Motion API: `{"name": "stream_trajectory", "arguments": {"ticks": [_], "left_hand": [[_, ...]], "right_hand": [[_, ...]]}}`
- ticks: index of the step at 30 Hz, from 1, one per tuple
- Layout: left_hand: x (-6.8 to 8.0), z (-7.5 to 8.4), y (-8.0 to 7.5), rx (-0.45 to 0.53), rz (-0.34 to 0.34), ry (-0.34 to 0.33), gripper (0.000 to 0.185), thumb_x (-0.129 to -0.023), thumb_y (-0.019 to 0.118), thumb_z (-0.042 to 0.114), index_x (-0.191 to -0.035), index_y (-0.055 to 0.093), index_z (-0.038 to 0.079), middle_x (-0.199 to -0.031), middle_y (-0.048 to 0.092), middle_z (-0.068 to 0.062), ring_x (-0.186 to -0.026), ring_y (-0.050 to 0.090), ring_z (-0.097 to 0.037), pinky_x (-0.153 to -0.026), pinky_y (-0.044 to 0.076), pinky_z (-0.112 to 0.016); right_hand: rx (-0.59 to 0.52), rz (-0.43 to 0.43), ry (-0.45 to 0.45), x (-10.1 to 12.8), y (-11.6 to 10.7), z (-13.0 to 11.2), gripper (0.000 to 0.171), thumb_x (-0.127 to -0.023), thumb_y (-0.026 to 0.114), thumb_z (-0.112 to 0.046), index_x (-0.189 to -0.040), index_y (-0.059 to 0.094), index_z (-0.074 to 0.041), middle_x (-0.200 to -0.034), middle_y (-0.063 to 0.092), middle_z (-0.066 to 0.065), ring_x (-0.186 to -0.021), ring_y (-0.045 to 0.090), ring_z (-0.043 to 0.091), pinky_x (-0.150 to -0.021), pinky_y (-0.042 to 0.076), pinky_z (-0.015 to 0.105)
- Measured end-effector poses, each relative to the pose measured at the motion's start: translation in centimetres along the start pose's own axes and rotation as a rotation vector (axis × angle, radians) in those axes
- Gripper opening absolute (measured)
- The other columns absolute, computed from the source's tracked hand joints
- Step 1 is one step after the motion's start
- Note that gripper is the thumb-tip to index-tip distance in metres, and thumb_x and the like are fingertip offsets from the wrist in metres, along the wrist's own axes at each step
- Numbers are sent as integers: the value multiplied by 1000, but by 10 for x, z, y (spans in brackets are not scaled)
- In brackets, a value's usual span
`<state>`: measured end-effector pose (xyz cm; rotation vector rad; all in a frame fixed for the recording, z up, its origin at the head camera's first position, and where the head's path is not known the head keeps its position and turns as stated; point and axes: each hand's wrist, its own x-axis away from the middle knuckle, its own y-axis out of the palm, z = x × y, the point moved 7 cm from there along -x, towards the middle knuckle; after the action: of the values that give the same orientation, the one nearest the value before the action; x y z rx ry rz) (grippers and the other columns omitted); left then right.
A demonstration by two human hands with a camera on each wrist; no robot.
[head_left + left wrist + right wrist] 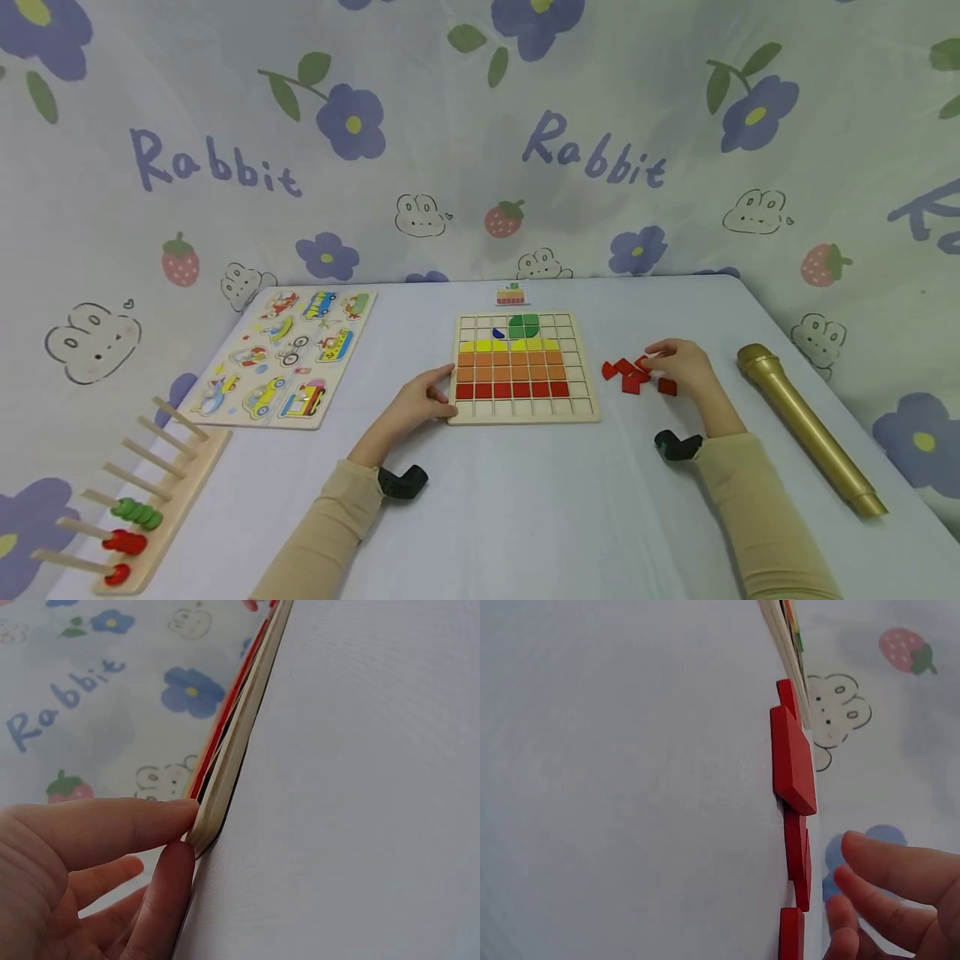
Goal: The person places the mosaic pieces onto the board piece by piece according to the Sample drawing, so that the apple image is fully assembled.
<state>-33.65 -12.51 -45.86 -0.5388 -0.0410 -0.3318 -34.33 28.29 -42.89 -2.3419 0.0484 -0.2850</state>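
A square wooden grid board (585,410) lies flat mid-table, bearing rows of red, orange and yellow pieces, a green shape (524,326) and a small blue piece (498,333). My left hand (422,397) touches the board's left edge and near corner with extended thumb and fingers; the left wrist view shows the corner of the board (217,799) at the fingertips. To the right, my right hand (681,364) hovers over several loose red tiles (631,384). In the right wrist view its fingers stand apart beside the red tiles (791,761), with nothing seen between them.
A small picture card (512,293) lies behind the board. At left are a vehicle picture puzzle (300,375) and a peg rack (176,492) with green and red beads. A gold tube-shaped object (810,429) lies at far right. A patterned cloth (450,133) hangs behind.
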Motion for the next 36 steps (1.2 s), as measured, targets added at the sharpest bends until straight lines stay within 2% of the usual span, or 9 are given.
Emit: {"name": "stream_trajectory", "arguments": {"ticks": [3, 7, 14, 17, 20, 24, 28, 31, 36], "left_hand": [[0, 0, -1, 0, -5, 3, 74, -73, 73, 7, -140, 40, 6, -81, 57, -8, -67, 49, -14, -56, 41, -25], [1, 1, -1, 11, -12, 12, 75, -73, 74, 7, -140, 40, 7, -81, 58, -9, -68, 50, -14, -57, 41, -25], [4, 7, -2, 12, -19, 83, 74, -74, 73, 12, -140, 41, 6, -78, 57, -7, -67, 51, -14, -57, 42, -24], [3, 5, -1, 8, -12, 57, 74, -73, 73, 10, -140, 40, 6, -80, 57, -7, -69, 51, -14, -57, 42, -24], [1, 3, -1, 7, -3, 18, 75, -73, 73, 8, -140, 40, 6, -82, 58, -9, -70, 51, -15, -58, 42, -25], [1, 3, 0, 6, 1, 2, 75, -73, 74, 7, -140, 40, 6, -82, 58, -9, -69, 50, -14, -58, 41, -25], [1, 2, 0, 8, 1, -2, 75, -73, 73, 8, -140, 40, 8, -81, 58, -8, -68, 51, -14, -59, 42, -26], [0, 1, 0, 7, -2, -7, 75, -73, 74, 8, -141, 40, 10, -81, 58, -7, -68, 52, -15, -59, 43, -26], [0, 0, 0, 0, 1, -15, 75, -73, 74, 8, -141, 41, 12, -82, 58, -7, -69, 52, -15, -59, 43, -26]], "right_hand": [[34, -28, 20, -3, 0, 11, 48, -87, 60, -26, -123, 53, 4, -124, 47, 28, -108, 43, 39, -88, 41, 48], [63, -25, 4, -5, 2, 14, 48, -85, 63, -26, -120, 54, 6, -119, 49, 29, -105, 45, 39, -85, 42, 47], [60, -12, -8, -5, 3, 12, 45, -84, 62, -23, -118, 55, 7, -116, 51, 28, -105, 46, 39, -86, 41, 48], [48, -5, -27, -5, 3, 10, 43, -84, 63, -21, -117, 54, 6, -114, 54, 27, -102, 49, 37, -82, 42, 46], [-30, -9, -35, -6, 4, 9, 41, -86, 62, -17, -118, 52, 6, -113, 56, 27, -94, 56, 30, -78, 45, 39], [-207, -45, 7, -6, 9, 4, 44, -88, 61, -17, -124, 48, 4, -116, 55, 23, -84, 59, 16, -73, 49, 25], [-349, -113, 68, -2, 22, -14, 49, -88, 62, -21, -129, 45, 1, -120, 51, 17, -89, 56, 13, -73, 47, 18], [-405, -159, 57, 0, 35, -34, 48, -87, 64, -18, -127, 47, 1, -117, 53, 14, -89, 55, 14, -75, 48, 19], [-384, -202, -9, 5, 60, -69, 40, -85, 66, -13, -121, 53, 1, -110, 55, 11, -82, 52, 14, -73, 46, 24]]}}
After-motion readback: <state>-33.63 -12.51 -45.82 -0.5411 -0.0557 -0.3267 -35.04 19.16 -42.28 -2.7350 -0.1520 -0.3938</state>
